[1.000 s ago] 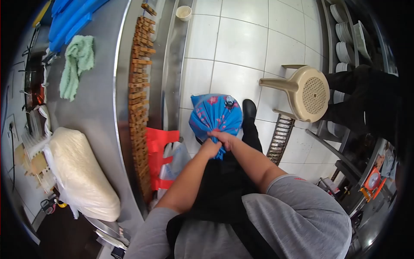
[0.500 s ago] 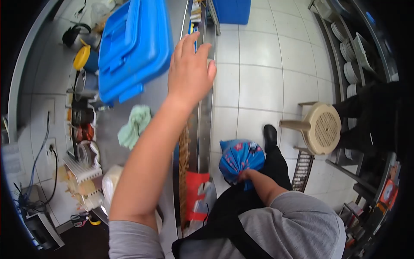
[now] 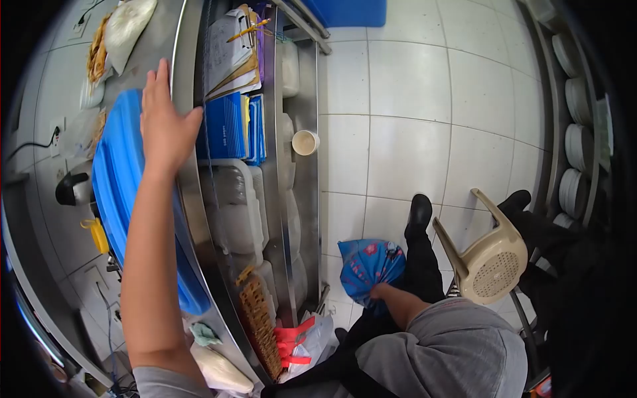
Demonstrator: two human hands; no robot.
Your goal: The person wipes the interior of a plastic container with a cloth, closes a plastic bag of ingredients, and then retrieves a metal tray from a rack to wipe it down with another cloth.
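Note:
My left hand (image 3: 162,126) is stretched out with its fingers apart over the edge of the steel counter (image 3: 189,219), at the top end of a blue plastic lid (image 3: 123,166). It holds nothing, and whether it touches the lid is unclear. Down low, my right hand (image 3: 379,292) is closed on the gathered neck of a blue patterned bag (image 3: 368,265). The bag bulges below the fist, near the tiled floor and beside my black boot (image 3: 419,213).
Beneath the counter are folders (image 3: 229,129), a clear container (image 3: 232,212) and a paper cup (image 3: 305,142). A beige stool (image 3: 491,268) stands at the right by another person's dark-clothed legs (image 3: 564,265). Stacked plates (image 3: 578,142) fill the right shelf.
My left hand left the bag's neck and reached up and left to the counter. My right hand kept its grip on the bag. The view shifted along the counter, showing the shelf below.

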